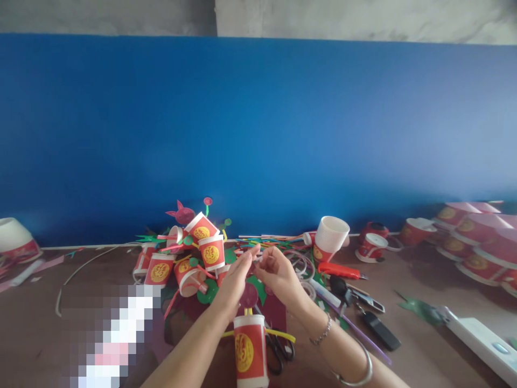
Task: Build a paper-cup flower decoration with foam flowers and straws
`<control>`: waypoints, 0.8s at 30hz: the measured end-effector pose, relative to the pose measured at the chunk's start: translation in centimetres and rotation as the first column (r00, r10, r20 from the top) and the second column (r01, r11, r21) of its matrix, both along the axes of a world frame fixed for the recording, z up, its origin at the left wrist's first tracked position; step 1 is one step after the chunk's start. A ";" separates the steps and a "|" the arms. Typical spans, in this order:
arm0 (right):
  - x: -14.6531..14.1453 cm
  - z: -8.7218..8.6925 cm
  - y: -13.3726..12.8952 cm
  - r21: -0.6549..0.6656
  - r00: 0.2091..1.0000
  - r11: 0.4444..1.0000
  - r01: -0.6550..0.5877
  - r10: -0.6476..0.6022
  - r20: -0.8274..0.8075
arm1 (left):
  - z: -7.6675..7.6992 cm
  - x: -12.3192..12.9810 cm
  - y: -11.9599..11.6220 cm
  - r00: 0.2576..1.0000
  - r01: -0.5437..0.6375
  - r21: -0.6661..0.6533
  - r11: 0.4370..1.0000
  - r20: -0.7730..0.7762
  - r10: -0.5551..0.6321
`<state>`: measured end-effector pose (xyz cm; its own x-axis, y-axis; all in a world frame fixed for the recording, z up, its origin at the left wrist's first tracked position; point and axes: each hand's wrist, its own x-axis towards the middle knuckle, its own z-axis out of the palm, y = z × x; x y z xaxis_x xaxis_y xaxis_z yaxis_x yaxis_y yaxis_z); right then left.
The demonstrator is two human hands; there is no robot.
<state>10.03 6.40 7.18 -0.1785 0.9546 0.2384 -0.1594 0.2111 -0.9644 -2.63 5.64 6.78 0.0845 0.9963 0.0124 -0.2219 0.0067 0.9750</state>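
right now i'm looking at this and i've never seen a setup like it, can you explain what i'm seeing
There's no machine here: these are a person's bare left hand and right hand. The single picture comes from a camera worn on the person's head, looking forward and down. On the brown table, before a blue panel, lie a jumble of decorated paper cups, a stack of cups and a red cutter. The hands are close together; anything between the fingers is too small to make out. Nearest the camera, between the forearms, stands a red-and-white cup with a purplish disc above it.
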 end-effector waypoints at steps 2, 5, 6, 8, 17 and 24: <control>0.1 0.0 0.1 0.000 1.000 1.000 -0.006 0.006 -0.029 | 0.3 -0.2 0.2 0.998 -0.001 0.009 1.000 -0.062 0.001; 0.5 0.3 0.4 -0.004 1.000 1.000 0.017 -0.017 0.008 | 0.4 -0.5 0.6 0.987 -0.026 0.058 0.998 -0.154 0.035; 0.7 0.4 0.4 -0.001 0.999 0.999 0.035 -0.035 0.041 | 0.4 -0.6 0.8 0.984 -0.034 0.073 0.997 -0.170 0.046; 1.0 0.6 0.5 -0.001 0.988 0.998 0.069 -0.068 0.135 | 0.1 -0.9 1.1 0.979 -0.059 0.086 0.995 -0.190 0.074; 1.5 1.4 0.2 -0.005 0.901 1.000 -0.001 0.003 0.433 | -0.1 -1.4 1.6 0.945 -0.079 0.144 0.986 -0.303 0.120; 1.4 1.6 0.3 -0.005 0.892 1.000 0.007 -0.004 0.452 | 0.1 -1.0 1.4 0.946 -0.050 0.157 0.986 -0.308 0.097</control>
<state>11.45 6.65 8.77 -0.2600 0.9572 0.1273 0.2956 0.2044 -0.9332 -3.64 7.01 6.89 0.0340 0.9892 0.1425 0.1005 -0.1453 0.9843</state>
